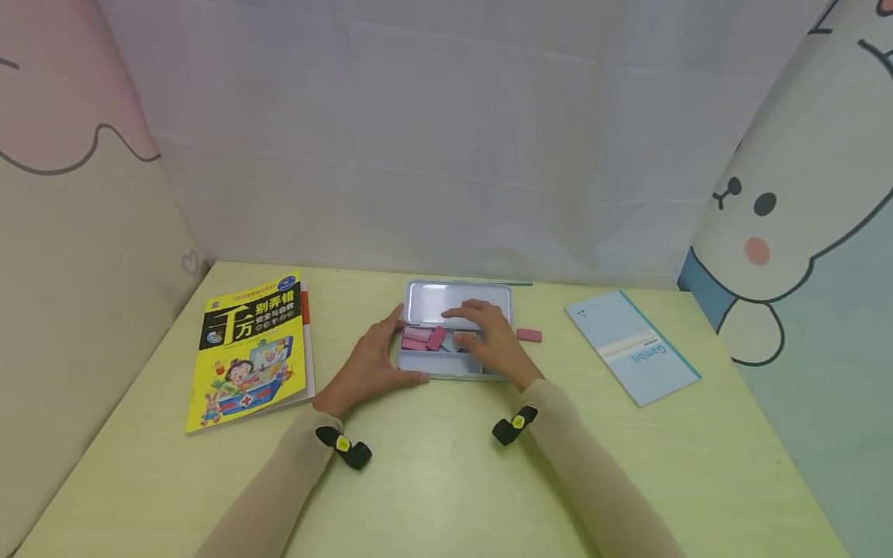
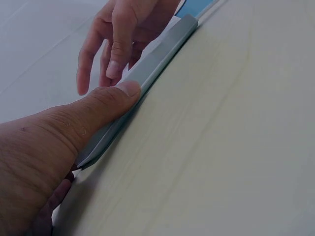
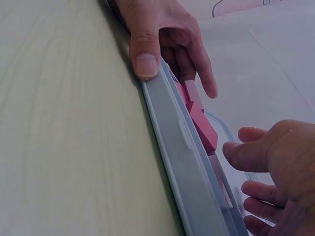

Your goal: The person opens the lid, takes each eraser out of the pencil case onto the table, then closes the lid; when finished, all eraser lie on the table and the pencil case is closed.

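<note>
A shallow light-coloured hinged tin [image 1: 439, 363] lies on the table with its lid [image 1: 425, 298] raised at the back. Several pink blocks [image 1: 436, 339] and paler ones sit in its rear compartment, one pink block tilted over the others. My left hand [image 1: 373, 356] grips the tin's left end, the thumb pressed to the front rim [image 3: 170, 128] and the fingers round the side. Above the right part of the tin is my right hand [image 1: 491, 337], fingers spread and loosely bent. The right wrist view shows nothing between its thumb and fingers [image 3: 261, 194].
Just right of the tin lies a single pink block [image 1: 529, 335]. A yellow picture book [image 1: 244, 356] rests on another book at the left. To the right is a pale blue notebook [image 1: 631, 349]. A thin green strip [image 1: 522, 283] shows behind the lid, near the white backdrop [image 1: 391, 155].
</note>
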`<action>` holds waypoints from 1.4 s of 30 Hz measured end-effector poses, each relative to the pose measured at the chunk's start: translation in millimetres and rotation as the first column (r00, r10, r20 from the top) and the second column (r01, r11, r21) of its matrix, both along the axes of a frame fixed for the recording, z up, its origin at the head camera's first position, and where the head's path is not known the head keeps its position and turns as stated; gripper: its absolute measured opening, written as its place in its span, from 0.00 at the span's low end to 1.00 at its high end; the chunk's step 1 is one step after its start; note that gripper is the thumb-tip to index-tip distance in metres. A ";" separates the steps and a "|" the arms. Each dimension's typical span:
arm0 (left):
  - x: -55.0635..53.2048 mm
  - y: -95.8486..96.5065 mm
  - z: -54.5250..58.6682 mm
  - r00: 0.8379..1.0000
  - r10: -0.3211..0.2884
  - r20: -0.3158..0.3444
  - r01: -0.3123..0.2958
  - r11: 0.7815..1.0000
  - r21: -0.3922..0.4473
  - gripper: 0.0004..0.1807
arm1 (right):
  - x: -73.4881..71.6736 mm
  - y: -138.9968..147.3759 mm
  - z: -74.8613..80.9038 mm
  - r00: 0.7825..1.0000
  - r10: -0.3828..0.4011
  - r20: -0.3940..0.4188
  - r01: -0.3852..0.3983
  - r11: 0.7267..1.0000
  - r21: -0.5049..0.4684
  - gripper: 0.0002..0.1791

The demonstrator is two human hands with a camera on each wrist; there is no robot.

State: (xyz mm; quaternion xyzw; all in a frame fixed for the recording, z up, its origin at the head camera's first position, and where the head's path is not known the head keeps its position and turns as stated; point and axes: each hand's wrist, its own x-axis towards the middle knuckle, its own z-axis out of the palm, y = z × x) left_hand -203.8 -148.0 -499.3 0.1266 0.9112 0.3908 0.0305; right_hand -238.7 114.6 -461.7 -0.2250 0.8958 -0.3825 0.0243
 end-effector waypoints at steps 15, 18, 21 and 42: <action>0.7 0.2 1.7 1.000 -0.001 0.013 0.001 1.000 -0.006 0.73 | -7.2 -16.7 -3.6 0.999 0.006 0.035 -0.010 0.994 0.112 0.19; 1.2 0.0 2.8 1.000 -0.003 0.011 0.003 1.000 -0.005 0.73 | -8.1 -18.5 -3.9 1.000 0.008 0.026 -0.011 0.994 0.106 0.18; 0.8 0.1 3.9 1.000 -0.002 0.008 0.003 1.000 -0.003 0.73 | -8.6 -19.5 -2.9 1.000 0.013 0.016 -0.015 0.995 0.101 0.17; -0.4 -0.1 1.3 1.000 0.000 -0.005 0.000 1.000 0.007 0.73 | -2.2 -8.2 7.5 0.997 -0.075 0.032 0.075 0.997 0.022 0.12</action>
